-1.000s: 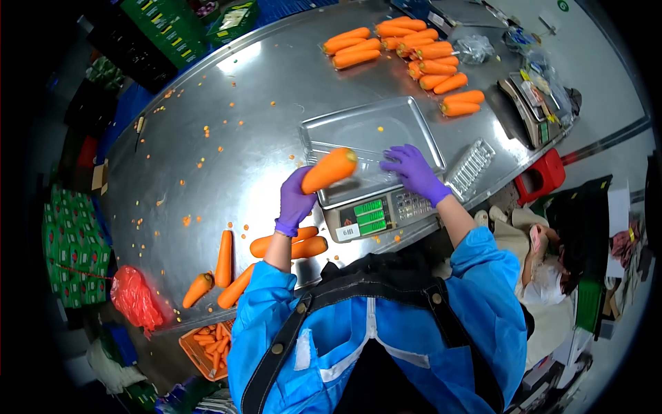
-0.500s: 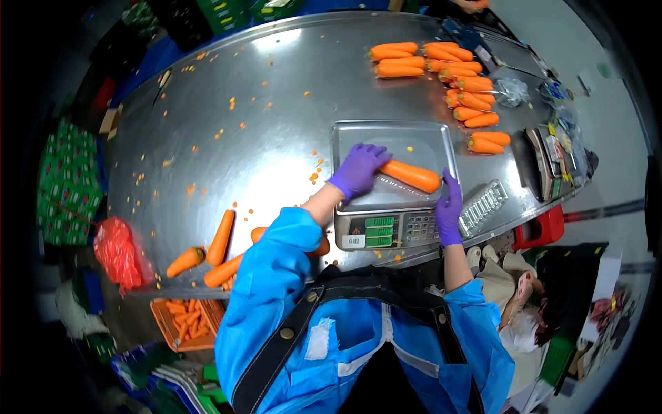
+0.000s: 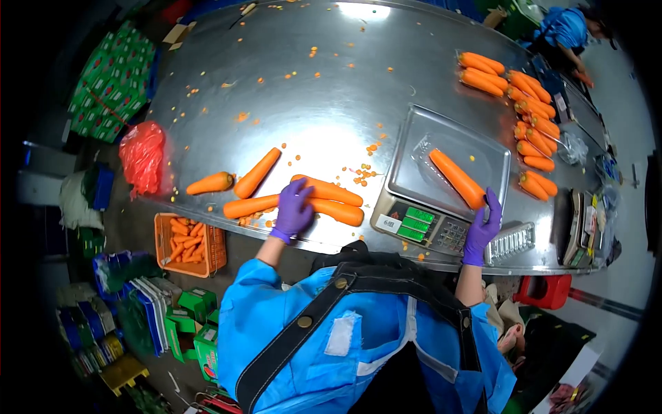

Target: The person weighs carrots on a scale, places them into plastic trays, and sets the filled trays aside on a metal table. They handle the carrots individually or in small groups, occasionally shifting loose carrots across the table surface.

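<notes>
My left hand (image 3: 294,210), in a purple glove, lies over several loose carrots (image 3: 336,210) near the table's front edge. Its fingers bend down around them, and whether it grips one is hidden. A single carrot (image 3: 457,178) rests in a clear plastic tray on the metal pan (image 3: 407,181) of the scale (image 3: 420,224). My right hand (image 3: 485,228), also gloved, is at the pan's right front corner with its fingers apart, beside the carrot's thick end. Two more carrots (image 3: 257,172) (image 3: 209,183) lie left of my left hand.
Packed carrots (image 3: 534,143) stand in groups at the right of the steel table (image 3: 289,103). An empty clear tray (image 3: 510,243) is right of the scale. A red bag (image 3: 143,157) sits at the left edge, above an orange crate (image 3: 212,255). Another person (image 3: 562,31) is at the far right.
My left hand has left the carrot on the scale and moved left to the loose carrots. My right hand remains by the pan's corner. The camera view has shifted, and another person's upper body now shows.
</notes>
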A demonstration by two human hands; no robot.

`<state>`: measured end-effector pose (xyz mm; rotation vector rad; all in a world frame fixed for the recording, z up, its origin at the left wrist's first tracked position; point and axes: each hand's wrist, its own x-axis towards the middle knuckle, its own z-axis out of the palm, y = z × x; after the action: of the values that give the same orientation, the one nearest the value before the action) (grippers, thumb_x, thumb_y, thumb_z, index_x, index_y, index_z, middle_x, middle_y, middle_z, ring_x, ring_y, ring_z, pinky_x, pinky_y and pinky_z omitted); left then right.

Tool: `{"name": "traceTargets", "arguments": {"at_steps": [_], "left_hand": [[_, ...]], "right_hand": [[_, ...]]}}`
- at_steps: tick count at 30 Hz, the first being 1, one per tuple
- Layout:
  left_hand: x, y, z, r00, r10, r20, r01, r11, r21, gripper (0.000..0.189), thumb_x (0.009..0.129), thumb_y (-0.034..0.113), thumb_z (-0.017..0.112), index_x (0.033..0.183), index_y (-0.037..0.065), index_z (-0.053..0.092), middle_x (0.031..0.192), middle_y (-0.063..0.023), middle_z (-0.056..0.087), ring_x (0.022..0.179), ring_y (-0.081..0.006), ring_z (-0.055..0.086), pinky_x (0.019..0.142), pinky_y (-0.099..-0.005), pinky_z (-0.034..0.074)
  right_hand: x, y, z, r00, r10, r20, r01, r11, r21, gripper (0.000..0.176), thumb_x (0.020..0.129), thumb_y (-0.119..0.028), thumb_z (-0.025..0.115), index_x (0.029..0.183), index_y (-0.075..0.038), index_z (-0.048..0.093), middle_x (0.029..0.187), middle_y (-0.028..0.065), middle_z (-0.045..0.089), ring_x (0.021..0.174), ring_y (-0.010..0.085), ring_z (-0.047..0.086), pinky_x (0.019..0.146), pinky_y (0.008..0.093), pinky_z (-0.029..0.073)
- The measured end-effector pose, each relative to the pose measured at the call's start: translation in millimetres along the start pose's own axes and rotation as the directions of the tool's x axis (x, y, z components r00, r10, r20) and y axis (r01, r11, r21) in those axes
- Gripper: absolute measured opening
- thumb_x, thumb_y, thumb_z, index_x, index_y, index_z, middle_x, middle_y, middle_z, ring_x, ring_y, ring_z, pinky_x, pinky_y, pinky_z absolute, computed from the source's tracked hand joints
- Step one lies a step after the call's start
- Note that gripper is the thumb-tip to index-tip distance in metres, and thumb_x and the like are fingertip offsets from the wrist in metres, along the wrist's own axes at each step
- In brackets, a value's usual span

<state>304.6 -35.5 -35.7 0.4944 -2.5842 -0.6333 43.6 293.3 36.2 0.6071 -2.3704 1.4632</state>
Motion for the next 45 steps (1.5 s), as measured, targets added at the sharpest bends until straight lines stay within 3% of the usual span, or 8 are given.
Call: {"name": "traceTargets", "arguments": {"at_steps": [12,15,20,25,29,34,40,45], "left_hand": [[-50.5,-94.3,-43.4,0.965,-0.257,0.054,0.177,0.787,0.591,0.033,0.061,0.013,0.063,0.094,0.013,0.060,0.091,-0.0077,0.059,0.092,-0.0277,0.053,0.086,-0.0444,0.035],[-42.5,-95.2,-57.4,0.949,-0.288,0.131,0.190,0.850,0.491,0.043,0.061,0.012,0.065,0.103,0.011,0.058,0.095,-0.0106,0.059,0.093,-0.0310,0.054,0.086,-0.0447,0.038],[27.7,-38.2,-71.8,0.863,-0.505,-0.023,0.413,0.730,-0.544,0.054,0.079,0.013,0.064,0.125,0.000,0.039,0.117,-0.0129,0.049,0.106,-0.0221,0.050,0.090,-0.0339,0.040],[131.4,70.4,-54.8,0.994,0.020,0.104,0.051,0.770,-0.636,0.051,0.076,0.007,0.062,0.123,0.004,0.043,0.107,-0.0075,0.050,0.102,-0.0201,0.050,0.087,-0.0321,0.041],[185.7,163.2,12.5,0.689,0.708,0.154,-0.655,0.700,-0.285,0.059,0.070,0.015,0.068,0.126,0.018,0.047,0.104,-0.0120,0.053,0.095,-0.0295,0.052,0.083,-0.0390,0.041],[195.5,204.9,102.6,0.521,0.785,0.336,-0.758,0.606,-0.240,0.061,0.071,0.017,0.065,0.128,0.017,0.044,0.098,-0.0104,0.054,0.092,-0.0279,0.054,0.080,-0.0391,0.041],[186.2,113.6,65.9,0.931,0.355,0.082,-0.310,0.891,-0.330,0.058,0.071,0.024,0.070,0.122,0.008,0.048,0.119,-0.0165,0.050,0.112,-0.0338,0.045,0.095,-0.0412,0.036],[137.3,41.8,38.2,0.999,0.045,0.009,-0.039,0.936,-0.350,0.048,0.076,0.010,0.064,0.121,0.005,0.049,0.115,-0.0122,0.052,0.105,-0.0262,0.051,0.090,-0.0348,0.041]], "right_hand": [[-26.6,33.2,-34.7,0.995,0.090,-0.033,-0.090,0.996,-0.002,0.038,0.079,0.009,0.044,0.114,-0.001,0.055,0.111,0.0113,0.057,0.099,0.0216,0.055,0.088,0.0312,0.043],[-29.3,26.8,-34.7,0.997,0.062,-0.045,-0.065,0.997,-0.051,0.033,0.080,0.008,0.046,0.111,-0.001,0.057,0.107,0.0117,0.058,0.097,0.0217,0.056,0.086,0.0306,0.044],[-24.0,13.3,-30.2,0.998,0.004,-0.055,-0.010,0.995,-0.095,0.030,0.081,0.007,0.048,0.108,-0.002,0.058,0.103,0.0117,0.060,0.094,0.0213,0.058,0.084,0.0303,0.045],[-21.6,4.8,-18.9,0.997,-0.071,-0.039,0.068,0.994,-0.082,0.031,0.078,0.008,0.051,0.105,-0.005,0.060,0.101,0.0107,0.062,0.091,0.0237,0.059,0.083,0.0318,0.046],[-27.9,0.1,-21.8,0.996,-0.032,-0.078,0.025,0.995,-0.093,0.031,0.078,0.008,0.050,0.105,-0.004,0.060,0.100,0.0113,0.062,0.092,0.0244,0.059,0.082,0.0323,0.046],[-46.2,10.9,-36.8,0.993,-0.008,-0.118,-0.007,0.992,-0.129,0.028,0.081,0.006,0.046,0.105,0.000,0.059,0.103,0.0111,0.060,0.094,0.0211,0.058,0.085,0.0291,0.045],[-55.4,13.3,-42.2,0.986,0.058,-0.154,-0.083,0.983,-0.166,0.028,0.080,0.005,0.049,0.104,-0.003,0.060,0.100,0.0115,0.062,0.092,0.0256,0.059,0.083,0.0329,0.045],[-12.0,6.4,-24.8,0.995,-0.065,-0.070,0.047,0.971,-0.235,0.033,0.079,0.002,0.051,0.110,-0.005,0.058,0.109,0.0131,0.058,0.099,0.0281,0.055,0.086,0.0351,0.044]]}}
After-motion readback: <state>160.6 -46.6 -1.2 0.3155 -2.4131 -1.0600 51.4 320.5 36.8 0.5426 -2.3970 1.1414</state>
